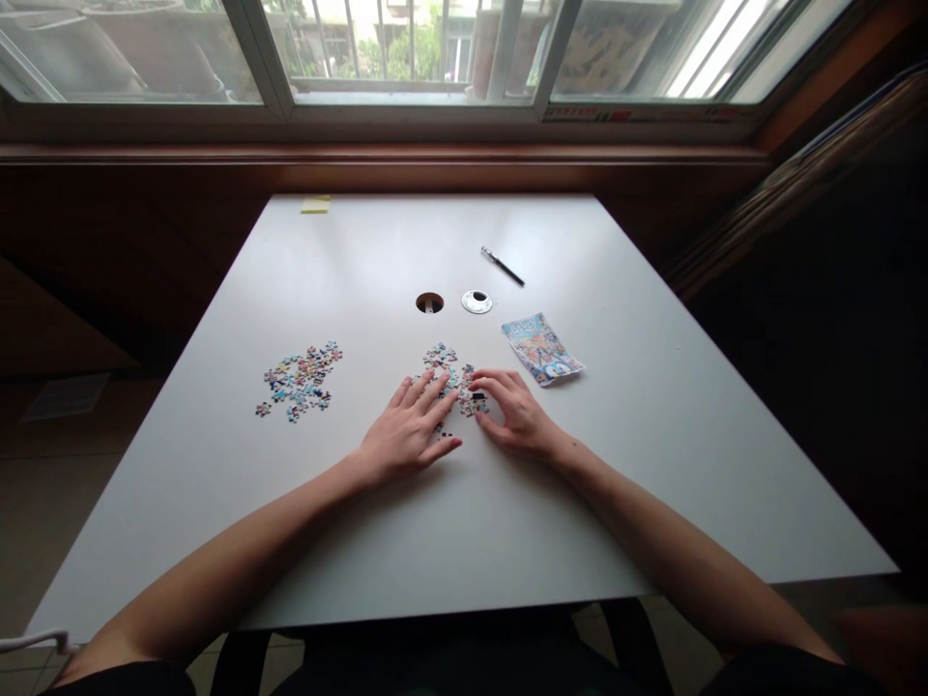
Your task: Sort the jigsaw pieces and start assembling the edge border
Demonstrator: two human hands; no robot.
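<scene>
Jigsaw puzzle pieces (pixel 440 356) lie in a patch near the middle of the white table, partly hidden under my hands. My left hand (pixel 410 430) rests flat over the left side of this patch with its fingers spread. From the right, my right hand (pixel 516 411) reaches to the patch's edge. Its fingers are curved, and a gap shows between thumb and fingertips, with a few pieces in that gap on the table. A second loose heap of puzzle pieces (pixel 299 379) lies to the left, apart from both hands.
A creased picture sheet (pixel 542 350) lies right of my right hand. Farther back are a black pen (pixel 503 266), a round cable hole (pixel 429 304) and its silver cover (pixel 477 303). A yellow sticky note (pixel 315 204) is at the white table's (pixel 377 242) far left, before a window.
</scene>
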